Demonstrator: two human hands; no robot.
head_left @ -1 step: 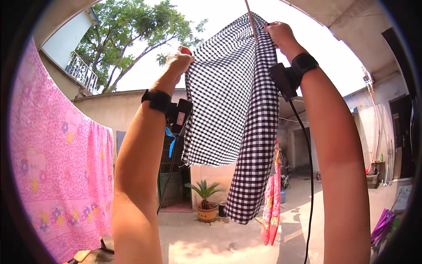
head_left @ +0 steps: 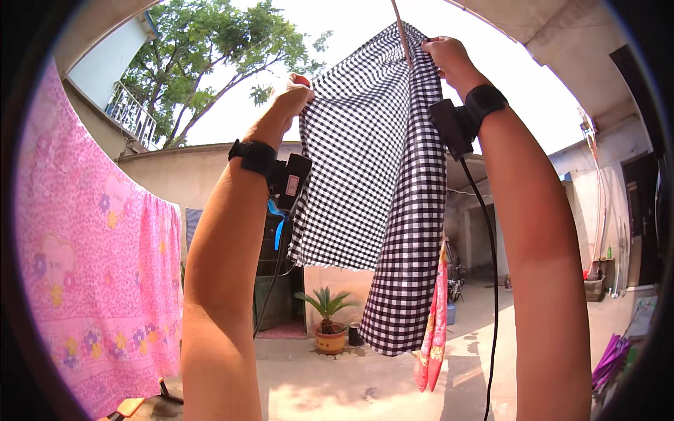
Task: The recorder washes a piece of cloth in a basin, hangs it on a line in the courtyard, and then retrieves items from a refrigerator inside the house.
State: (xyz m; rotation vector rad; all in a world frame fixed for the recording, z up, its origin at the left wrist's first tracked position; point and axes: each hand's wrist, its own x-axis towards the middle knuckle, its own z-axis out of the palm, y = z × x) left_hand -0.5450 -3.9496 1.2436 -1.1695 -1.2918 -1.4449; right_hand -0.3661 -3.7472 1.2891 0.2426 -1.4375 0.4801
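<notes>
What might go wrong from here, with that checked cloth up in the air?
1. The checked cloth could slip: the left grip and right grip seem to hold only its edges.
2. The black cable hanging from the right wrist might snag if the arms swing.
3. The cloth's lower part overlaps the red cloth in this view, so they might tangle if close; I can't tell whether they touch.
</notes>
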